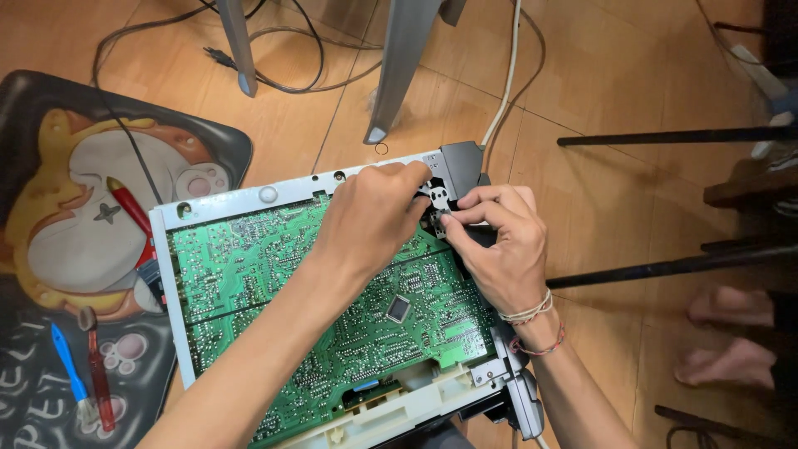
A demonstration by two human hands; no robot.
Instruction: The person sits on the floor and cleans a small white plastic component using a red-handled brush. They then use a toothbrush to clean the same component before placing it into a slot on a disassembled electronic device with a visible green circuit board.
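Both hands (374, 220) (499, 245) pinch a small part (434, 202) at circuit board (274, 274) corner.

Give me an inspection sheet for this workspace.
Surface: wooden floor.
Job's things: green circuit board in a pale chassis; small black-and-white part at the far corner.
Clutter: red-handled screwdriver, blue tool and red tool on a cartoon mat.
Grippers: left hand and right hand both pinch at the corner part.
Cables: white cable; black cords.
Surroundings: metal legs, dark rods, another person's bare feet.
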